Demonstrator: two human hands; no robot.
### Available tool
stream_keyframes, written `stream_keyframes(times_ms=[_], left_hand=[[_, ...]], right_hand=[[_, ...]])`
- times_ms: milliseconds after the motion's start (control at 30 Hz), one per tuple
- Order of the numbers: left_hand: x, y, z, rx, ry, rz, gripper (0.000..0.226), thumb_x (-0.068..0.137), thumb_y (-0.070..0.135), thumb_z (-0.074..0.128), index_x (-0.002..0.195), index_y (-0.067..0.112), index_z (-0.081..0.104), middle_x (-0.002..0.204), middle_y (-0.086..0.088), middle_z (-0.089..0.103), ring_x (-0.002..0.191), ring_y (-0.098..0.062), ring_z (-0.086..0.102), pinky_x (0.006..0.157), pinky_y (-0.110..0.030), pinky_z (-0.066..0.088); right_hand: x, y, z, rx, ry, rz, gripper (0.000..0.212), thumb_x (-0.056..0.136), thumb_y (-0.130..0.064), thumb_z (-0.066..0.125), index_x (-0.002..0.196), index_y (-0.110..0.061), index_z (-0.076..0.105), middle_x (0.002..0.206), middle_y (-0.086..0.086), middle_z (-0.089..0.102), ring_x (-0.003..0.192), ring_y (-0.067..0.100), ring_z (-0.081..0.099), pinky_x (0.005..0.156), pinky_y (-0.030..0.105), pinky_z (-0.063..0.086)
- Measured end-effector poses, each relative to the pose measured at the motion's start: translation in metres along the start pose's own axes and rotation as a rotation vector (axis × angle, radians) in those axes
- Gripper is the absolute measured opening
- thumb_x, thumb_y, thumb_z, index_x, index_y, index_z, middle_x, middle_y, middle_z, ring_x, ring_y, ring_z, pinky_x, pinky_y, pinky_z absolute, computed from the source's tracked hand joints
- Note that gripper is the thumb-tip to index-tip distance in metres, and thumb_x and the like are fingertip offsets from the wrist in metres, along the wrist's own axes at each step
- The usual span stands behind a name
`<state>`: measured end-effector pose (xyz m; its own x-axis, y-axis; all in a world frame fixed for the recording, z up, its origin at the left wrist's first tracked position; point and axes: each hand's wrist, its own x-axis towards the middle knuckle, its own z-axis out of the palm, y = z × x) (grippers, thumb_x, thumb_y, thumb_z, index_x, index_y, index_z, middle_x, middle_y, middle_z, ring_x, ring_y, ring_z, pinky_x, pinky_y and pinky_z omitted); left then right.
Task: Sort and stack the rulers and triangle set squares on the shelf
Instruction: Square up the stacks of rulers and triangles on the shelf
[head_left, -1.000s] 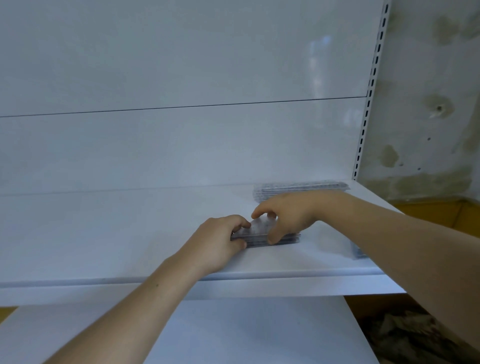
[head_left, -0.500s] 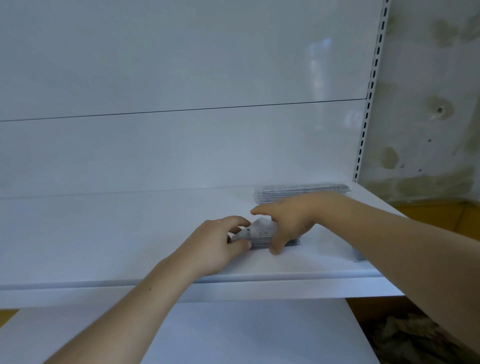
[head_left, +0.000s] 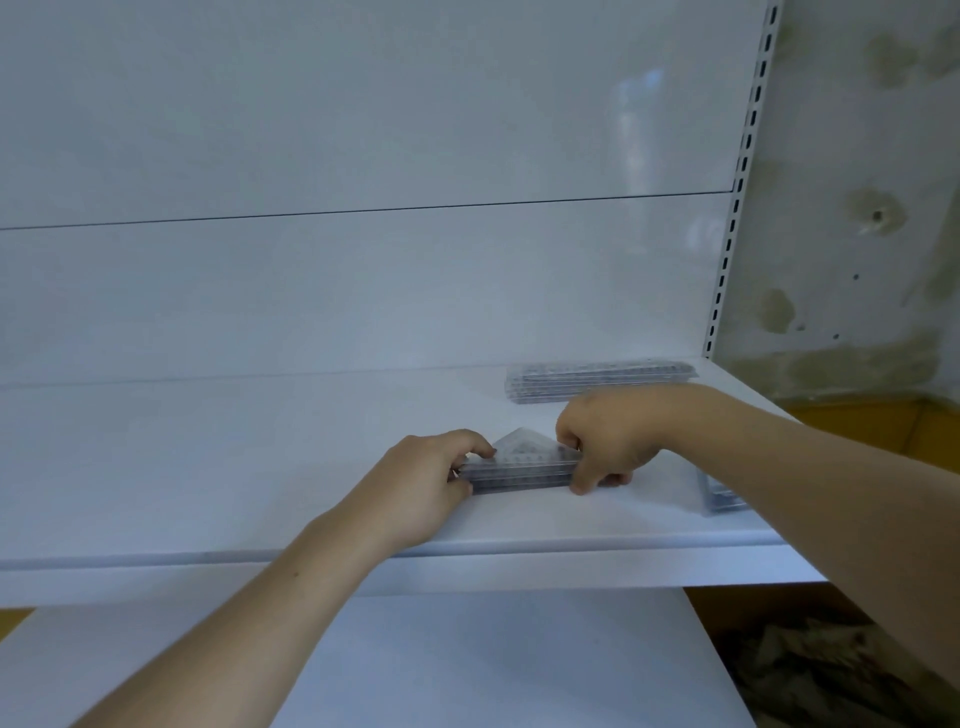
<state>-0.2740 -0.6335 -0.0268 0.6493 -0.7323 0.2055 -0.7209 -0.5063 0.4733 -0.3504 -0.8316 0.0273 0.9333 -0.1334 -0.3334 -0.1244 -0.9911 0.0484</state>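
Note:
A small stack of clear triangle set squares (head_left: 524, 467) lies on the white shelf (head_left: 208, 467), near its front edge. My left hand (head_left: 431, 483) grips the stack's left end with curled fingers. My right hand (head_left: 605, 441) grips the right end, fingers over the top and thumb down at the front. Further back, by the rear panel, lies a stack of clear rulers (head_left: 597, 382). Another clear stack (head_left: 722, 493) sits at the right, mostly hidden behind my right forearm.
The shelf's back panel (head_left: 363, 286) rises behind the stacks, with a slotted upright (head_left: 732, 223) at its right edge. A lower white shelf (head_left: 493, 665) lies beneath. A stained wall (head_left: 857, 208) and dark debris (head_left: 831, 670) are at the right.
My right hand has shifted right along the set squares to their right end, uncovering the triangle's tip. My left hand stays on the left end.

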Motion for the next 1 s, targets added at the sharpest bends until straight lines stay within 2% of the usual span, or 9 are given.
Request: stream_keyframes(times_ms=[133, 300, 400, 533, 667, 767, 867, 933, 1000], left_hand=[[-0.002, 0.0, -0.002, -0.076, 0.005, -0.011, 0.035, 0.089, 0.02, 0.058, 0.121, 0.033, 0.053, 0.104, 0.01, 0.061, 0.086, -0.008, 0.06, 0.077, -0.018, 0.042], [-0.002, -0.001, -0.001, -0.045, 0.056, -0.006, 0.023, 0.092, 0.019, 0.054, 0.113, 0.024, 0.063, 0.11, 0.008, 0.068, 0.099, -0.01, 0.061, 0.087, -0.022, 0.044], [-0.002, -0.002, 0.0, -0.031, 0.069, -0.007, 0.022, 0.092, 0.022, 0.054, 0.111, 0.026, 0.063, 0.108, 0.01, 0.068, 0.096, -0.011, 0.062, 0.087, -0.025, 0.046], [-0.001, -0.004, 0.002, -0.021, 0.093, 0.016, 0.019, 0.092, 0.022, 0.054, 0.106, 0.026, 0.065, 0.099, 0.007, 0.07, 0.091, -0.015, 0.063, 0.084, -0.027, 0.047], [0.0, -0.006, 0.002, -0.008, 0.098, 0.046, 0.016, 0.091, 0.022, 0.054, 0.101, 0.028, 0.065, 0.092, 0.008, 0.069, 0.084, -0.016, 0.063, 0.079, -0.027, 0.048], [0.002, -0.009, -0.002, -0.032, 0.069, 0.069, 0.014, 0.091, 0.031, 0.055, 0.103, 0.03, 0.061, 0.096, 0.017, 0.064, 0.078, -0.009, 0.062, 0.074, -0.025, 0.045], [0.008, -0.013, -0.012, -0.035, 0.026, 0.061, 0.028, 0.09, 0.04, 0.054, 0.116, 0.032, 0.055, 0.11, 0.019, 0.058, 0.084, -0.004, 0.058, 0.076, -0.023, 0.04], [0.019, -0.016, -0.017, -0.011, 0.011, 0.067, 0.032, 0.091, 0.042, 0.052, 0.122, 0.032, 0.053, 0.119, 0.018, 0.056, 0.091, -0.005, 0.056, 0.079, -0.022, 0.038], [0.033, -0.017, -0.02, 0.019, -0.013, 0.08, 0.035, 0.092, 0.041, 0.05, 0.125, 0.032, 0.05, 0.126, 0.014, 0.054, 0.102, -0.008, 0.054, 0.085, -0.024, 0.04]], right_hand=[[0.0, 0.0, 0.001, 0.036, -0.005, 0.015, 0.023, 0.079, -0.033, 0.068, 0.078, -0.013, 0.058, 0.071, 0.003, 0.069, 0.052, 0.012, 0.054, 0.055, 0.022, 0.043], [0.002, 0.0, 0.001, 0.052, 0.007, 0.024, 0.025, 0.079, -0.037, 0.068, 0.077, -0.013, 0.059, 0.069, 0.005, 0.068, 0.053, 0.014, 0.054, 0.056, 0.022, 0.042], [-0.003, 0.0, -0.001, 0.147, 0.001, 0.044, 0.03, 0.08, -0.038, 0.068, 0.082, -0.008, 0.064, 0.078, 0.007, 0.073, 0.058, 0.014, 0.064, 0.055, 0.02, 0.043], [-0.004, -0.001, -0.002, 0.189, 0.005, 0.057, 0.03, 0.084, -0.035, 0.067, 0.085, -0.004, 0.067, 0.07, 0.0, 0.069, 0.06, 0.014, 0.066, 0.055, 0.019, 0.046], [-0.005, -0.002, -0.001, 0.169, 0.004, 0.069, 0.031, 0.084, -0.037, 0.067, 0.086, -0.006, 0.068, 0.072, 0.0, 0.07, 0.061, 0.014, 0.067, 0.056, 0.02, 0.047], [-0.006, 0.0, -0.006, 0.119, -0.032, 0.09, 0.038, 0.082, -0.039, 0.069, 0.103, -0.008, 0.067, 0.079, 0.0, 0.071, 0.064, 0.012, 0.067, 0.058, 0.02, 0.048], [-0.007, 0.006, -0.02, 0.097, -0.029, 0.135, 0.052, 0.081, -0.038, 0.07, 0.128, -0.023, 0.053, 0.102, -0.004, 0.066, 0.08, 0.013, 0.065, 0.072, 0.025, 0.051], [-0.006, 0.013, -0.029, 0.051, 0.082, 0.156, 0.057, 0.083, -0.041, 0.068, 0.134, -0.027, 0.047, 0.114, -0.009, 0.054, 0.096, 0.014, 0.055, 0.089, 0.029, 0.046], [0.0, 0.02, -0.034, 0.061, 0.201, 0.177, 0.058, 0.086, -0.044, 0.063, 0.137, -0.026, 0.044, 0.125, -0.006, 0.05, 0.106, 0.016, 0.049, 0.097, 0.032, 0.041]])
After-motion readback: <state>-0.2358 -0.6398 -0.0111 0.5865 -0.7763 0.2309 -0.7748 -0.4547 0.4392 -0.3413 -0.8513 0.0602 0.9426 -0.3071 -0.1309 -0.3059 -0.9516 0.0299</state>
